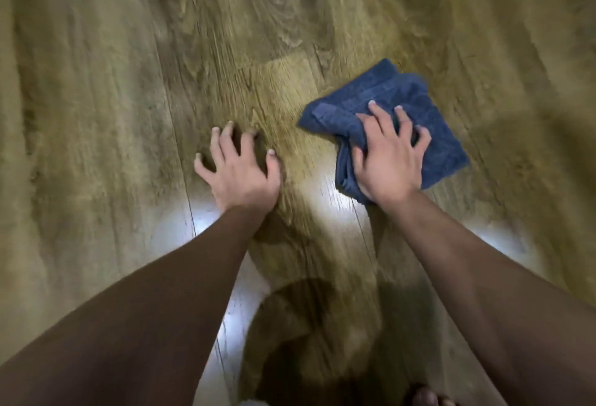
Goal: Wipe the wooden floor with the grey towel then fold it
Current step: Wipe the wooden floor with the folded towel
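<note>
Pressing down with spread fingers, the right hand (388, 160) has the grey towel (383, 125) pinned to the wooden floor (129, 83), and look how the thumb tucks into the bunched cloth at the near-left edge, gathering a little of the fabric so the towel travels with the palm instead of slipping out from under it. That towel reads blue-grey under this light, loosely doubled over on itself, a hemmed band showing near its left corner, and it sits right of centre on the planks, well apart from the other hand. Over on the other side, the left hand (238, 167) holds nothing at all: fingers splayed and arched, tips planted on the bare boards, which looks like a brace, taking the person's weight while they lean forward. Everything is smeared by blur, so a wiping stroke seems to be under way. Bright patches of reflected light sit on the boards near both wrists, and a toe (425, 397) peeks in at the bottom edge. Folding, by my reckoning, is not yet begun; the towel is too rumpled for that.
</note>
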